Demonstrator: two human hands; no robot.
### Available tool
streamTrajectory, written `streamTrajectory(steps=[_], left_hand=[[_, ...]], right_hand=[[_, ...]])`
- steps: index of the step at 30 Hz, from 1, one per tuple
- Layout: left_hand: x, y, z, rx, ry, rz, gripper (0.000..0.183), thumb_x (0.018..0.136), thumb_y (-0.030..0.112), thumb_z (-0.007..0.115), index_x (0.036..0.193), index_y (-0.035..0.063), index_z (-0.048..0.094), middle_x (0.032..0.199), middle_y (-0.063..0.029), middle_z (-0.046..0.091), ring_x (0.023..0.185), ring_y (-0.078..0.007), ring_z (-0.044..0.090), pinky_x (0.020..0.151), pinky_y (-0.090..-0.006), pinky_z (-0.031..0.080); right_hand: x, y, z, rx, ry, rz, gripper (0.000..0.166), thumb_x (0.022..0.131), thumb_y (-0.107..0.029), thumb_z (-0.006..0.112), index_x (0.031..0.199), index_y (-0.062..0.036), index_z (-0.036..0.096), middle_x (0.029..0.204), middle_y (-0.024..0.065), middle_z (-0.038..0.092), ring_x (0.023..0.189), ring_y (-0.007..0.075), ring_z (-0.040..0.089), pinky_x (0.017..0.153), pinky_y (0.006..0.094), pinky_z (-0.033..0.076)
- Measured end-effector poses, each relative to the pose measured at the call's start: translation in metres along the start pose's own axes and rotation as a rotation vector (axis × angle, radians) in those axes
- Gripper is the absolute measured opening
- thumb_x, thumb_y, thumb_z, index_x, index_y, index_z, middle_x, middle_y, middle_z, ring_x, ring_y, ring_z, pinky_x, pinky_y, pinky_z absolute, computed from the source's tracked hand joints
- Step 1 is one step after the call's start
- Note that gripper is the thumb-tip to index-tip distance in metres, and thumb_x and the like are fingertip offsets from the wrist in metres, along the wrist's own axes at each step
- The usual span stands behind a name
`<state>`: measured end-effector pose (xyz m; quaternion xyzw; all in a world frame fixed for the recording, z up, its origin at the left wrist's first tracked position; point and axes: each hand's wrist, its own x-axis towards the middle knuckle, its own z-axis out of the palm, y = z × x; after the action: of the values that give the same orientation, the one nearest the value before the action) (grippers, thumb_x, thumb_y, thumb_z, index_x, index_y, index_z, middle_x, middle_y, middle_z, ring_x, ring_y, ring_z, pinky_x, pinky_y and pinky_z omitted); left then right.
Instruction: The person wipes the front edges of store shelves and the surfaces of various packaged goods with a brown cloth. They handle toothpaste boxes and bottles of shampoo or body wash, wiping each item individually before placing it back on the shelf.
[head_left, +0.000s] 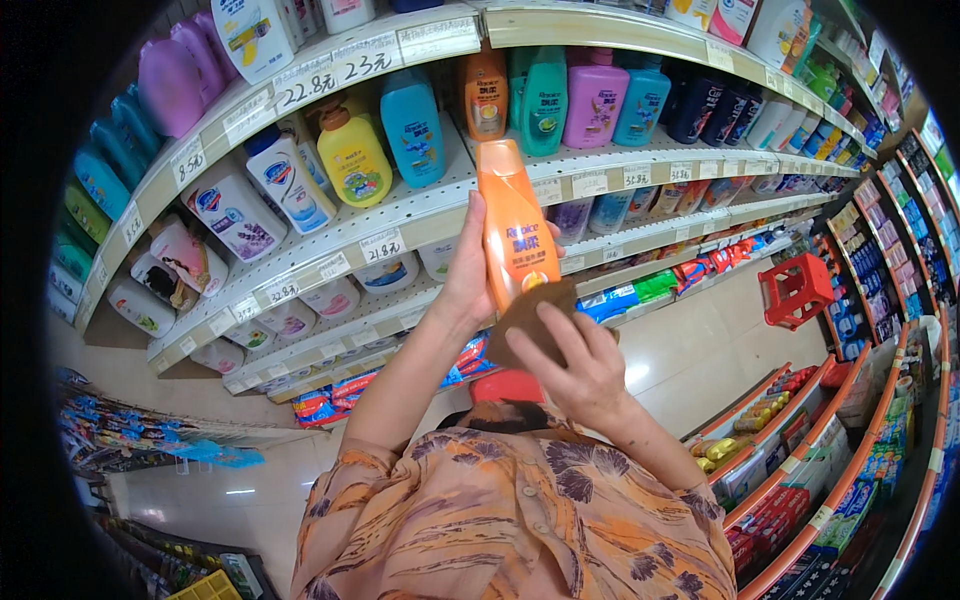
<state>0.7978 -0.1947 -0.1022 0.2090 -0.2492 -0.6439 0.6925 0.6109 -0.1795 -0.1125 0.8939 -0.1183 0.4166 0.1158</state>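
Note:
My left hand (471, 274) is wrapped around an orange Rejoice shampoo bottle (517, 217), its cap pointing away from me toward the shelf. In my right hand (574, 352) is a brown cloth (544, 319), pressed against the bottle's lower end and covering part of its label. Just beyond the bottle, a similar orange bottle (484, 94) stands on the white perforated shelf (457, 169). Beside it are a green Rejoice bottle (544, 101) and a pink pump bottle (596, 101). To the left stand a blue bottle (412, 127) and a yellow pump bottle (354, 161).
Price tags line the shelf edges. A red plastic stool (796, 291) stands on the tiled floor at right, and another red object (506, 386) is below my arms. Racks of boxed goods (780, 517) curve along the right. Hanging packets (142, 427) fill a rack at left.

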Motion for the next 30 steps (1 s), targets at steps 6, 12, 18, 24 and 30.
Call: streamTrajectory(steps=[6, 12, 18, 24, 30], left_hand=[[-0.004, -0.024, 0.008, 0.106, -0.011, 0.031, 0.070, 0.094, 0.064, 0.035, 0.136, 0.0088, 0.043, 0.130, -0.0112, 0.055, 0.116, -0.0249, 0.056, 0.096, -0.0405, 0.048], [0.001, -0.007, -0.002, 0.058, 0.001, 0.036, 0.070, 0.095, 0.065, 0.026, 0.124, 0.0052, 0.049, 0.108, -0.0178, 0.062, 0.100, -0.0279, 0.063, 0.089, -0.0403, 0.052], [-0.001, 0.027, -0.015, -0.028, 0.061, 0.146, 0.078, 0.091, 0.071, 0.029, 0.123, 0.0026, 0.048, 0.106, -0.0213, 0.062, 0.094, -0.0365, 0.065, 0.080, -0.0485, 0.055], [-0.002, 0.028, -0.008, -0.132, -0.002, 0.130, 0.079, 0.090, 0.071, 0.031, 0.123, 0.0014, 0.049, 0.105, -0.0225, 0.062, 0.092, -0.0376, 0.065, 0.080, -0.0496, 0.056], [0.005, 0.007, -0.001, 0.006, -0.056, 0.156, 0.084, 0.090, 0.074, 0.023, 0.122, 0.0011, 0.049, 0.107, -0.0196, 0.061, 0.097, -0.0342, 0.064, 0.081, -0.0457, 0.055]], right_hand=[[0.050, 0.034, -0.003, 0.011, 0.134, 0.220, 0.046, 0.069, -0.014, 0.074, 0.114, -0.0162, 0.066, 0.116, 0.0145, 0.056, 0.091, 0.0307, 0.058, 0.076, 0.0380, 0.050], [0.014, 0.012, 0.004, 0.125, 0.025, 0.157, 0.053, 0.061, -0.009, 0.077, 0.113, -0.0121, 0.067, 0.119, 0.0160, 0.057, 0.094, 0.0331, 0.057, 0.080, 0.0397, 0.049], [-0.025, 0.007, 0.011, 0.227, -0.067, 0.225, 0.056, 0.061, -0.005, 0.077, 0.115, -0.0140, 0.065, 0.119, 0.0159, 0.056, 0.094, 0.0333, 0.058, 0.079, 0.0399, 0.050], [-0.052, 0.023, 0.031, 0.899, -0.053, 0.889, 0.036, 0.085, -0.007, 0.066, 0.120, -0.0023, 0.059, 0.119, 0.0123, 0.059, 0.108, 0.0245, 0.058, 0.092, 0.0337, 0.046], [-0.038, 0.003, 0.034, 2.014, 0.096, 1.565, 0.055, 0.098, -0.039, 0.051, 0.141, -0.0073, 0.037, 0.135, 0.0097, 0.050, 0.122, 0.0227, 0.051, 0.102, 0.0414, 0.043]])
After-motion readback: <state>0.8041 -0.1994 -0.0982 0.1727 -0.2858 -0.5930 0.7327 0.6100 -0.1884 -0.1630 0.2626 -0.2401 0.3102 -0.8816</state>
